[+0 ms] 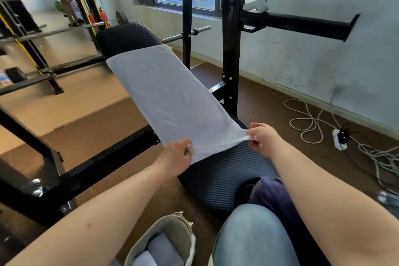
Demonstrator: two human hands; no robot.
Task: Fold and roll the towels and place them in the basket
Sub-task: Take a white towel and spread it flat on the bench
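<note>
White towel [170, 97] lies stretched lengthwise along the black bench pad [127, 39], with its near end lifted off the padding. Your left hand [177, 155] pinches the near left corner with curled fingers, and your right hand [262, 138] pinches the near right corner, so the edge is taut between them. Beside your knee, the grey basket [172, 225] stands on the floor with rolled towels [163, 248] inside.
</note>
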